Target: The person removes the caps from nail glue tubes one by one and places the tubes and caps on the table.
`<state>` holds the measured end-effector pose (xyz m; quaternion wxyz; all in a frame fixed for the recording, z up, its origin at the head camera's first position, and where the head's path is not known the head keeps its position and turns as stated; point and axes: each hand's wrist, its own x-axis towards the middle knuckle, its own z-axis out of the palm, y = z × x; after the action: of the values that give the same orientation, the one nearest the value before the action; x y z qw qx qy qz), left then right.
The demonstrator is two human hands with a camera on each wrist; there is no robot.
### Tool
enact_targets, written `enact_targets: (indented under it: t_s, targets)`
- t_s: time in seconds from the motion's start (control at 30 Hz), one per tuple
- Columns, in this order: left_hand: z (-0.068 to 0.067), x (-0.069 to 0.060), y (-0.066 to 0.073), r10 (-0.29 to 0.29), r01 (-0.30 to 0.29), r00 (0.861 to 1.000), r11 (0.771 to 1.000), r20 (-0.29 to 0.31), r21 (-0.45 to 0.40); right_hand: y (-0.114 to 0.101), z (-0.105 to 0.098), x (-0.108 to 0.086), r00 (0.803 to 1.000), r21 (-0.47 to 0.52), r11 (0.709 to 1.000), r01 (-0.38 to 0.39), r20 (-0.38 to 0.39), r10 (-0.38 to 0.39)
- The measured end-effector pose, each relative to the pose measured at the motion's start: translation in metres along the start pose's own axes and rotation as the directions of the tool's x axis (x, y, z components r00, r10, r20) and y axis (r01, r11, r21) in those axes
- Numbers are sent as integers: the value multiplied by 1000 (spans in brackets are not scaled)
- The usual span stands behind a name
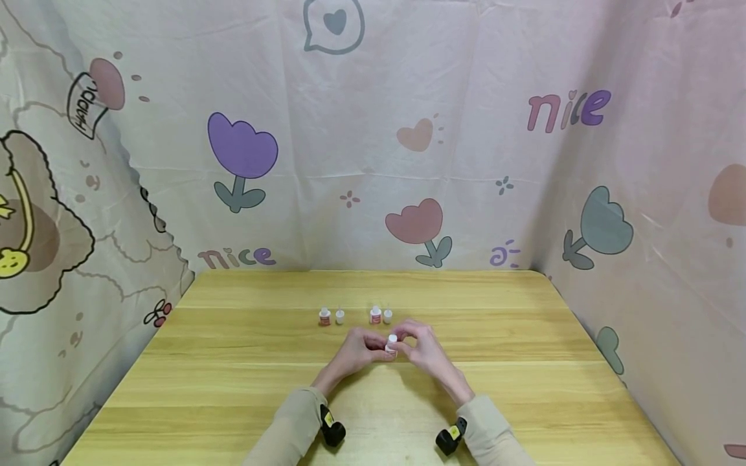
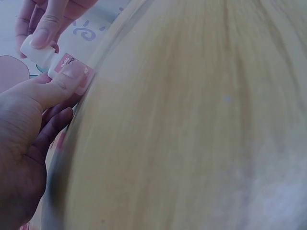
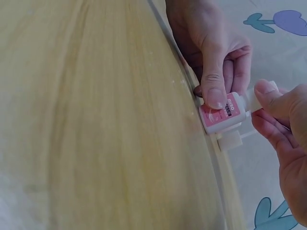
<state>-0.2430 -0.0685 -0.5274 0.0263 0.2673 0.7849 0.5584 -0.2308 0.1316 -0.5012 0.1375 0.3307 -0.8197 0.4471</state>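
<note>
A small white bottle with a pink label (image 3: 221,114) is held over the table between the two hands. My left hand (image 1: 357,351) pinches its body, the thumb lying across the label in the left wrist view. My right hand (image 1: 424,349) grips the bottle's white cap (image 2: 36,51) between thumb and fingers. In the head view the bottle is upright with its cap on top. Whether the cap is fully seated cannot be told. Beyond the hands, two more small bottles, one on the left (image 1: 324,317) and one in the middle (image 1: 375,315), stand uncapped-looking on the table.
Beside each standing bottle sits a small white cap with a thin upright stem, one left (image 1: 340,317) and one right (image 1: 387,316). The wooden table (image 1: 233,388) reaches a patterned cloth (image 1: 350,226) at its back and sides.
</note>
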Motion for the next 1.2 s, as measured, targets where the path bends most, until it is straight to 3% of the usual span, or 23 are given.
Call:
enact_targets:
  t_s: [0.2,0.43,0.63,0.8,1.0,1.2]
  targets:
    - [0,0,0,10,-10,1000,1000,4,-1,-1,-1,-1,1000,1,1000,17,23,-17]
    - [0,0,0,16,-16,1000,1000,9,5,-1,-2,0,998,46,999,-22,66,19]
    - [0,-1,2,7,-7,1000,1000,1,-17,0,0,2,998,46,997,-63,28,62]
    - [1,-1,1,16,-17,1000,999,-7,-33,1,1,2,999,45,998,-39,-1,39]
    - [0,0,1,7,-7,1000,1000,0,-10,-1,1,2,1000,37,999,-11,-10,11]
    - [0,0,0,1,-1,1000,1000,4,16,-3,0,2,999,45,998,-36,-5,36]
